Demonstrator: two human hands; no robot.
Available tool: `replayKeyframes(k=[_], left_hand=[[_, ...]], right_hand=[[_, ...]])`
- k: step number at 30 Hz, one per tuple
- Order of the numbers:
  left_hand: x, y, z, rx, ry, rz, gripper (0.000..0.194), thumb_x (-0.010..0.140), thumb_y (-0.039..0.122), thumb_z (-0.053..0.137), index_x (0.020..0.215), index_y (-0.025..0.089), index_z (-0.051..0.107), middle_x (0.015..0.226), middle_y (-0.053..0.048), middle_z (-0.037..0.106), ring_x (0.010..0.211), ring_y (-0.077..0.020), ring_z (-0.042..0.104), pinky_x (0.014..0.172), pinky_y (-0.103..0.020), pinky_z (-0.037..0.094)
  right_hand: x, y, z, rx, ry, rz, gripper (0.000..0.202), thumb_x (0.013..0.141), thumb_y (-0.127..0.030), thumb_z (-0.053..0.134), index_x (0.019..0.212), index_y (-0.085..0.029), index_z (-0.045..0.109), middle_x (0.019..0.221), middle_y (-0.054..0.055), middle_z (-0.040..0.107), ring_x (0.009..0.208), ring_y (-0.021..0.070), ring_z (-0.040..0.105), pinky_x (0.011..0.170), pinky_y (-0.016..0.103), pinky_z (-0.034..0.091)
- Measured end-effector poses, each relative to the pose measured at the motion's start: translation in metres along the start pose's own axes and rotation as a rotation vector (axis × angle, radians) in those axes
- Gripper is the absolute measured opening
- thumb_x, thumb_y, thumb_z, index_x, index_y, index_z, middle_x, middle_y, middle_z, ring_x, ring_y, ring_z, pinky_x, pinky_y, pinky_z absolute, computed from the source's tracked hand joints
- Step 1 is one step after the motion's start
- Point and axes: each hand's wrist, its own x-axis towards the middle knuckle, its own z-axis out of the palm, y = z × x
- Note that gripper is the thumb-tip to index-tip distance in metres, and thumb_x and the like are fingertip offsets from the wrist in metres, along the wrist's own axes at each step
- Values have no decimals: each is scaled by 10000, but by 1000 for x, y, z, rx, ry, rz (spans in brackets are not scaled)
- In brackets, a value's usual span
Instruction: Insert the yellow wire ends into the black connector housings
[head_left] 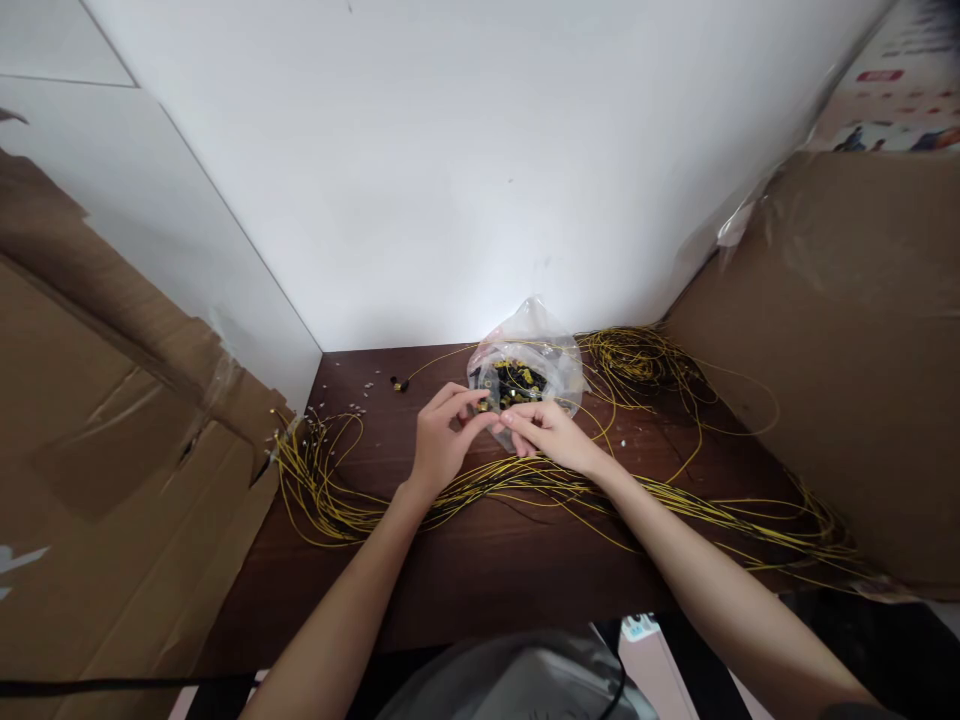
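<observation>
Above the dark wooden tabletop, my two hands meet at the fingertips in front of a clear plastic bag. My left hand is closed in a loose pinch, with a small brass-coloured part between thumb and fingers. Close against it, my right hand pinches with thumb and index finger; what it grips is too small to tell. The open bag holds many small black and yellow pieces. Below my hands a long bundle of yellow and black wires runs across the table.
A coil of yellow wire lies at the back right. One black-and-brass connector sits left of the bag on a yellow wire. Small pale bits are scattered at left. Cardboard boxes flank the table on both sides; a white wall stands behind.
</observation>
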Motion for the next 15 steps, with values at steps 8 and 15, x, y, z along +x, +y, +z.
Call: replayKeyframes(k=[8, 15], left_hand=[[14, -15, -31, 39, 261, -163, 257, 727, 319, 650, 947, 185, 655, 761, -6, 556, 645, -92, 469, 560, -196, 396], [20, -35, -59, 228, 521, -249, 349, 721, 396, 632, 952, 135, 657, 729, -15, 580, 552, -77, 396, 532, -205, 360]], right_hand=[[-24, -29, -53, 208, 94, -82, 264, 822, -399, 553, 769, -168, 670, 405, -81, 280, 395, 41, 231, 431, 230, 157], [-77, -87, -156, -175, 855, -220, 581, 937, -461, 138, 698, -216, 608, 367, -99, 24, 328, -23, 142, 458, 318, 125]])
